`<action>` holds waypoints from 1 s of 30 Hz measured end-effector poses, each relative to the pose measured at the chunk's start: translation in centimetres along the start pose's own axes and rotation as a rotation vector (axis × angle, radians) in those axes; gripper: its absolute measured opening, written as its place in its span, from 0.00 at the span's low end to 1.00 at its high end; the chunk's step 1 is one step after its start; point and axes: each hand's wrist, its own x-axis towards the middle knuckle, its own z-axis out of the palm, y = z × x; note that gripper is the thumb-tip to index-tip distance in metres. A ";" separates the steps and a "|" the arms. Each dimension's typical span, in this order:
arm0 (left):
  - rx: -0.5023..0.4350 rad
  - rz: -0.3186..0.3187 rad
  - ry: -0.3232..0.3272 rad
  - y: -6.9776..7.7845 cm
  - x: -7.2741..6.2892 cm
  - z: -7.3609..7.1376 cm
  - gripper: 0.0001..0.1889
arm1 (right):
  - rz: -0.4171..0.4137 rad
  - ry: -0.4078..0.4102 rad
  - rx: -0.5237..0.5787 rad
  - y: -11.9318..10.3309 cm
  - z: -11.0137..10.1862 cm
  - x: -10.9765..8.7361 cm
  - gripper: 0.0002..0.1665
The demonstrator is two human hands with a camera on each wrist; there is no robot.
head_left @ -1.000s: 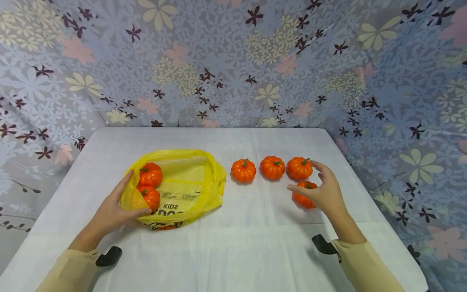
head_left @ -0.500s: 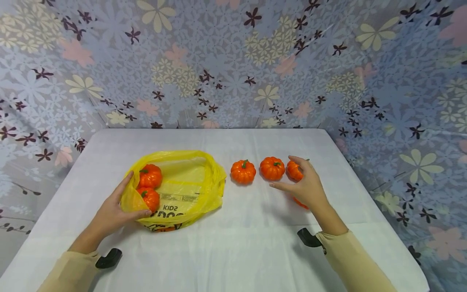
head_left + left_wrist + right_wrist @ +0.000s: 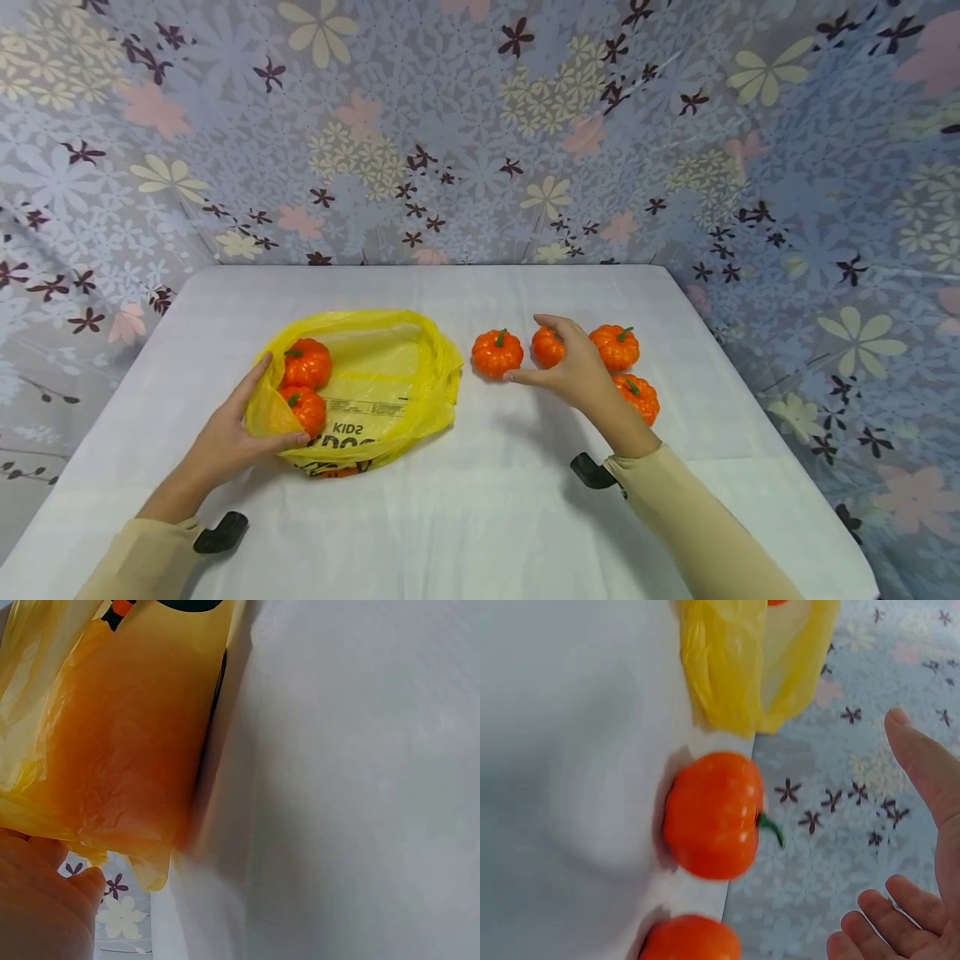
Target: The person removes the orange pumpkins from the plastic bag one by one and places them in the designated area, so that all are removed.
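My left hand (image 3: pixel 228 440) holds the left side of a yellow plastic bag (image 3: pixel 442 367), thumb at its front rim and fingers along its side. Inside the bag's wide mouth lie two small orange pumpkins, a rear pumpkin (image 3: pixel 309 363) and a front pumpkin (image 3: pixel 306 408). My right hand (image 3: pixel 577 371), thumb and fingers spread, hovers above the table and partly covers a pumpkin (image 3: pixel 546 347). Left of it, near the thumb tip, sits another pumpkin (image 3: pixel 497 354); the right wrist view shows its green stem (image 3: pixel 771 826), with the hand apart from it.
Right of my right hand stand a far pumpkin (image 3: pixel 617 348) and a nearer pumpkin (image 3: pixel 639 397), partly behind the wrist. A white cloth covers the table (image 3: pixel 465 517). A flowered curtain (image 3: pixel 450 125) hangs behind and beside it.
My right hand has moved left, from over the rightmost pumpkins toward the leftmost loose one, holding nothing. The left hand and the bag have stayed in place.
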 end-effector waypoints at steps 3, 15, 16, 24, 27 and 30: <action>-0.002 0.005 0.003 0.0 -0.1 -0.1 0.66 | -0.011 -0.024 0.009 -0.9 0.9 0.4 0.60; -0.015 0.031 0.013 -0.3 -0.2 -0.1 0.66 | -0.062 -0.098 0.059 -2.8 3.6 1.5 0.58; -0.017 0.027 0.013 -0.3 -0.2 -0.1 0.66 | -0.066 -0.102 0.056 -3.0 3.8 1.7 0.58; -0.019 0.003 0.003 -0.2 -0.3 -0.1 0.67 | -0.123 -0.161 0.077 -5.0 6.5 2.5 0.55; -0.015 0.007 0.007 -0.3 -0.3 -0.2 0.67 | -0.133 -0.192 0.102 -5.8 7.5 2.7 0.53; -0.018 0.000 0.004 -0.5 -0.3 -0.1 0.67 | -0.127 -0.222 0.124 -6.4 8.5 2.7 0.53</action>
